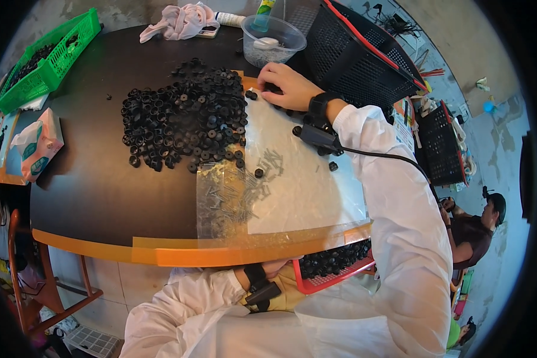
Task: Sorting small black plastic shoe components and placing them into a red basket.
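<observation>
On the white sheet's far edge, my right hand (288, 88) curls its fingers around small black round parts (272, 88); more of them lie under and beside the palm. My left hand (274, 268) is below the table's front edge, next to a pink basket (307, 287) of black parts, its fingers hidden. Left of the white sheet (307, 197) spreads a big pile of black ring- and cap-shaped parts (185, 113). Several small clear pins (271, 164) lie on the sheet and on clear plastic (221, 200). A few black parts sit loose on the sheet.
A clear tub (274, 45) with small pieces and a white object stands at the back, beside a large black crate (364, 53). Leftward are a pink cloth (179, 22), a green basket (56, 59) and a tissue pack (40, 145). A cable runs along my right sleeve. A person (477, 230) sits at right.
</observation>
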Demonstrator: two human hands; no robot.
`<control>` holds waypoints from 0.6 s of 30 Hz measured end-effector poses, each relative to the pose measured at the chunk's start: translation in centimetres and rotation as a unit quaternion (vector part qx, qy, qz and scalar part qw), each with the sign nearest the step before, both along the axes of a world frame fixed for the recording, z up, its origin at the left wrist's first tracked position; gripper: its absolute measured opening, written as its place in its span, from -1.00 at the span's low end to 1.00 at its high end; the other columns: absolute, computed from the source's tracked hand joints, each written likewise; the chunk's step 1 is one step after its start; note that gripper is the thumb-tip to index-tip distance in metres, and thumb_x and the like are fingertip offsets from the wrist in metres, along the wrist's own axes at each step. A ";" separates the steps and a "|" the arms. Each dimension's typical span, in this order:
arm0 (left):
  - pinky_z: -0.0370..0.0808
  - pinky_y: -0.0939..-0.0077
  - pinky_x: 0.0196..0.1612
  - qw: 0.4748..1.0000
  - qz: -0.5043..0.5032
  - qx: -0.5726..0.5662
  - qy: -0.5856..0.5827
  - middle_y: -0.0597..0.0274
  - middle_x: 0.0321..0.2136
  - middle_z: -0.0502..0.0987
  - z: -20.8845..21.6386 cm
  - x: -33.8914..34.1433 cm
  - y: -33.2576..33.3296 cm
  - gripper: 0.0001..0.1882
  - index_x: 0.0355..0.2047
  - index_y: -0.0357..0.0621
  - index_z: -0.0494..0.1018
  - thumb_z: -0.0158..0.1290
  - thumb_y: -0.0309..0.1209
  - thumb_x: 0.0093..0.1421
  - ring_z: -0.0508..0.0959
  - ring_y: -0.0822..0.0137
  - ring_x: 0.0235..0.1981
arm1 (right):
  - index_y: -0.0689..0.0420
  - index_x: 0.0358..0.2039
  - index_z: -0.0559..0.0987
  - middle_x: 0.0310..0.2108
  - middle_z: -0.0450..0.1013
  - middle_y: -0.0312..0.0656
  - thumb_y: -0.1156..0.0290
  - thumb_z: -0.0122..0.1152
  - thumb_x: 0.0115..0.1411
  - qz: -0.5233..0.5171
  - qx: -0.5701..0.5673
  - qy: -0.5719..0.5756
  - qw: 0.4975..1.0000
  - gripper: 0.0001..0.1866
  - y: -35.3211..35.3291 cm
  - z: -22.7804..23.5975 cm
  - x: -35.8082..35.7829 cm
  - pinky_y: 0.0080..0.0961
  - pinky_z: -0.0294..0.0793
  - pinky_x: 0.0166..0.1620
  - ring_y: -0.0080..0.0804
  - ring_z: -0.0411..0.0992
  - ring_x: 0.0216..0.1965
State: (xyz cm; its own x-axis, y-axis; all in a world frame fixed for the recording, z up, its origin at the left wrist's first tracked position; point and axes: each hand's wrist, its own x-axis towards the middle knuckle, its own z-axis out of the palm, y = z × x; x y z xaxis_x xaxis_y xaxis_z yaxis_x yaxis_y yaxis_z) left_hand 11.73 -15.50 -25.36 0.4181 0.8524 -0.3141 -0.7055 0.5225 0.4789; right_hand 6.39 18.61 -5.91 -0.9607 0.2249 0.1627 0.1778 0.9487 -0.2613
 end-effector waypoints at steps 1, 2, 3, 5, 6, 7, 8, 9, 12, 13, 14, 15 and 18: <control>0.46 0.48 -0.06 1.000 0.002 0.007 0.004 0.31 -0.23 0.53 0.1 0.0 0.1 -0.76 -0.15 -0.14 0.50 0.17 -0.36 0.19 0.50 0.43 -0.20 | 0.13 -0.32 0.49 -0.20 0.33 -0.19 0.34 0.17 0.09 -0.013 0.006 0.003 1.000 -0.82 0.3 -0.1 0.5 -0.34 0.31 -0.02 -0.20 0.31 -0.09; 0.46 0.48 -0.06 1.000 0.003 0.005 0.003 0.31 -0.23 0.53 0.3 -0.1 0.0 -0.76 -0.15 -0.14 0.50 0.17 -0.36 0.19 0.50 0.43 -0.20 | 0.13 -0.32 0.49 -0.20 0.33 -0.19 0.34 0.17 0.09 -0.012 0.004 0.003 1.000 -0.82 0.0 0.0 0.8 -0.34 0.31 -0.02 -0.20 0.31 -0.09; 0.46 0.48 -0.06 1.000 0.008 0.001 0.003 0.30 -0.23 0.53 0.5 -0.3 -0.1 -0.76 -0.15 -0.14 0.50 0.17 -0.38 0.18 0.50 0.43 -0.19 | 0.10 -0.36 0.51 -0.23 0.36 -0.19 0.31 0.17 0.09 -0.028 0.035 0.000 0.999 -0.84 -0.3 0.0 1.4 -0.32 0.33 -0.05 -0.19 0.32 -0.12; 0.46 0.48 -0.07 1.000 0.010 -0.004 0.002 0.30 -0.23 0.53 0.7 -0.5 -0.1 -0.76 -0.15 -0.15 0.50 0.18 -0.39 0.18 0.49 0.42 -0.19 | 0.05 -0.42 0.53 -0.26 0.38 -0.20 0.29 0.19 0.06 -0.040 0.053 -0.007 0.998 -0.87 -0.8 0.2 2.7 -0.29 0.35 -0.09 -0.19 0.33 -0.17; 0.45 0.45 -0.01 1.000 0.004 -0.022 0.005 0.25 -0.17 0.53 0.7 -0.5 -0.1 -0.73 -0.12 -0.18 0.50 0.17 -0.46 0.16 0.50 0.39 -0.14 | 0.05 -0.42 0.53 -0.26 0.38 -0.20 0.29 0.19 0.06 -0.043 0.051 -0.008 0.998 -0.87 -1.0 0.2 3.4 -0.29 0.35 -0.09 -0.19 0.33 -0.17; 0.43 0.41 0.04 0.999 -0.002 -0.040 0.009 0.21 -0.12 0.54 0.7 -0.6 -0.1 -0.70 -0.08 -0.21 0.49 0.16 -0.52 0.14 0.50 0.35 -0.08 | 0.05 -0.43 0.52 -0.27 0.37 -0.21 0.30 0.19 0.05 -0.035 0.057 -0.006 0.998 -0.87 -1.3 0.2 4.0 -0.28 0.35 -0.10 -0.19 0.32 -0.18; 0.43 0.41 0.04 0.999 -0.009 -0.040 0.008 0.21 -0.12 0.54 0.9 -0.6 0.0 -0.70 -0.08 -0.21 0.49 0.16 -0.52 0.14 0.50 0.35 -0.08 | 0.05 -0.45 0.51 -0.28 0.36 -0.21 0.30 0.20 0.04 -0.031 0.066 -0.006 0.997 -0.88 -1.6 0.4 4.8 -0.27 0.34 -0.11 -0.19 0.32 -0.18; 0.43 0.42 0.03 0.999 -0.001 -0.042 0.011 0.21 -0.13 0.54 1.1 -0.6 -0.1 -0.70 -0.08 -0.21 0.49 0.16 -0.52 0.14 0.50 0.35 -0.09 | 0.05 -0.45 0.48 -0.29 0.35 -0.20 0.31 0.19 0.05 -0.031 0.071 -0.033 0.996 -0.87 -1.9 0.6 5.6 -0.27 0.34 -0.13 -0.18 0.31 -0.20; 0.46 0.44 -0.01 0.999 0.011 -0.042 0.014 0.22 -0.17 0.54 1.3 -0.3 -0.2 -0.71 -0.09 -0.19 0.48 0.16 -0.48 0.16 0.51 0.36 -0.13 | 0.09 -0.40 0.44 -0.25 0.32 -0.18 0.39 0.18 0.05 -0.037 0.061 -0.043 0.997 -0.87 -3.5 0.8 7.7 -0.29 0.29 -0.08 -0.16 0.25 -0.15; 0.49 0.45 -0.04 0.999 0.020 -0.039 0.013 0.23 -0.19 0.54 1.4 -0.3 -0.3 -0.72 -0.10 -0.19 0.48 0.16 -0.44 0.17 0.52 0.37 -0.17 | 0.09 -0.37 0.44 -0.26 0.32 -0.18 0.40 0.18 0.07 -0.042 0.056 -0.054 0.996 -0.87 -3.9 0.9 8.3 -0.29 0.29 -0.07 -0.17 0.25 -0.16; 0.49 0.45 -0.04 0.999 0.015 -0.039 0.014 0.23 -0.19 0.54 1.7 -0.3 -0.2 -0.72 -0.10 -0.19 0.48 0.16 -0.44 0.17 0.52 0.37 -0.17 | 0.09 -0.37 0.44 -0.26 0.32 -0.18 0.40 0.18 0.07 -0.047 0.055 -0.054 0.996 -0.87 -4.2 0.9 9.1 -0.29 0.29 -0.07 -0.17 0.25 -0.16; 0.46 0.44 -0.01 0.997 -0.014 -0.068 0.026 0.22 -0.18 0.54 2.0 -0.6 -0.1 -0.74 -0.10 -0.19 0.48 0.14 -0.49 0.17 0.51 0.35 -0.13 | 0.06 -0.37 0.45 -0.26 0.33 -0.17 0.36 0.18 0.06 -0.052 0.054 -0.049 0.996 -0.86 -4.6 0.9 9.9 -0.29 0.31 -0.09 -0.16 0.27 -0.16; 0.44 0.42 0.02 0.991 -0.059 -0.114 0.037 0.21 -0.17 0.54 3.0 -1.1 0.2 -0.74 -0.10 -0.21 0.48 0.11 -0.54 0.17 0.50 0.33 -0.10 | 0.04 -0.33 0.47 -0.26 0.34 -0.16 0.32 0.18 0.07 -0.063 0.043 -0.067 0.995 -0.84 -5.8 1.5 12.0 -0.29 0.32 -0.10 -0.15 0.29 -0.16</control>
